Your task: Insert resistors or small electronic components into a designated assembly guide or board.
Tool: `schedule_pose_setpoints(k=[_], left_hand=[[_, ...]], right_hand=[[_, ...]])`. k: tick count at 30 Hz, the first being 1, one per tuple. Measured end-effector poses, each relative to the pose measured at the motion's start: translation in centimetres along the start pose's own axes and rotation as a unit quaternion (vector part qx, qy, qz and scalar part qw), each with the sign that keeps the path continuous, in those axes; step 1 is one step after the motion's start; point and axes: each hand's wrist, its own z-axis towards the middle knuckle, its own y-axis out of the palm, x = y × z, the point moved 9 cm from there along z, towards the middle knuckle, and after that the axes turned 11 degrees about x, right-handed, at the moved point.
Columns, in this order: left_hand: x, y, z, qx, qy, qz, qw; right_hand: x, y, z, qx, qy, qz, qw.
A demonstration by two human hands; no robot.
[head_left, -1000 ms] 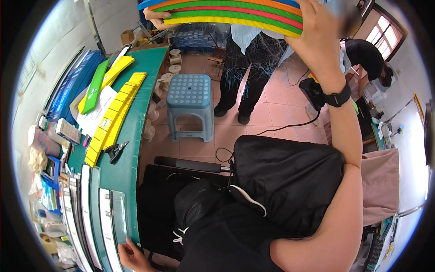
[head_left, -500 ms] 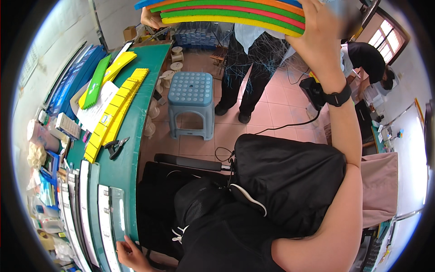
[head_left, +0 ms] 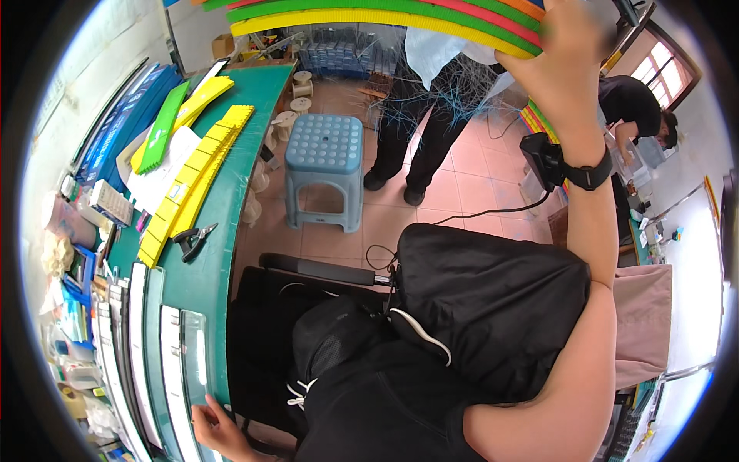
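Observation:
My right arm reaches up and forward, and my right hand (head_left: 568,88) is closed on the right end of a stack of coloured strips (head_left: 377,18). Yellow, green, red and orange layers show in the slightly bowed stack, with its upper part cut off by the picture's edge. A black device on a wristband (head_left: 585,169) sits on that wrist, with a cable running from it. At the lower left, my left hand (head_left: 219,431) rests at the edge of the green table (head_left: 192,285), fingers curled and nothing visible in them. It lies beside a clear plastic strip (head_left: 195,354) and a white bar (head_left: 171,362).
Yellow strips (head_left: 196,189), a green strip (head_left: 163,127) and black-handled cutters (head_left: 194,240) lie on the table. A blue stool (head_left: 323,150) stands on the pink floor. A standing person (head_left: 400,131) is ahead beyond the stack; another person (head_left: 635,104) bends over at the right.
The stack and my right hand have shifted slightly right and up in the picture. A hand at the stack's left end has gone out of view. My left hand stays at the table edge.

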Motion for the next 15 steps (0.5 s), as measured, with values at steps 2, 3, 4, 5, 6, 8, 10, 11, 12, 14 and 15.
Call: schedule_pose_setpoints(k=[2, 3, 4, 5, 6, 8, 10, 11, 12, 14, 15], left_hand=[[0.0, 0.2, 0.1, 0.004, 0.012, -0.008, 1.0], [0.3, 0.2, 0.2, 0.009, 0.026, -0.015, 1.0], [0.5, 0.3, 0.2, 0.009, 0.025, -0.016, 1.0], [0.5, 0.4, 0.2, 0.008, 0.022, -0.016, 1.0], [0.4, 0.1, 0.2, 0.011, 0.015, -0.011, 1.0], [0.0, 0.0, 0.1, 0.008, 0.001, -0.019, 1.0], [-0.5, 0.0, 0.1, 0.01, -0.015, -0.034, 0.999], [-0.5, 0.0, -0.1, 0.002, -0.004, -0.019, 1.0], [-0.4, 0.0, -0.1, -0.007, 0.008, -0.006, 1.0], [-0.4, -0.1, -0.1, 0.009, 0.018, -0.014, 1.0], [-0.4, -0.2, -0.1, 0.013, 0.034, 0.002, 0.999]], right_hand=[[-0.2, -0.6, 0.2, 0.051, -0.014, 0.025, 0.998], [-0.1, -0.6, 0.1, 0.05, -0.015, 0.024, 0.998], [0.1, -0.7, 0.2, 0.056, -0.012, 0.027, 0.998], [0.3, -0.9, 0.3, 0.063, -0.01, 0.029, 0.998], [-0.1, -0.9, 0.4, 0.067, -0.01, 0.033, 0.997], [-1.0, -1.0, 0.9, 0.058, -0.033, 0.008, 0.998], [-1.1, -1.3, 0.3, 0.065, -0.036, 0.042, 0.996], [-1.2, -1.0, -0.2, 0.065, -0.036, 0.079, 0.994], [-1.2, -1.1, -0.5, 0.077, -0.044, 0.078, 0.993], [-1.4, -1.0, -1.3, 0.076, -0.054, 0.108, 0.99], [-1.3, -1.0, -1.9, 0.083, -0.059, 0.106, 0.989]])
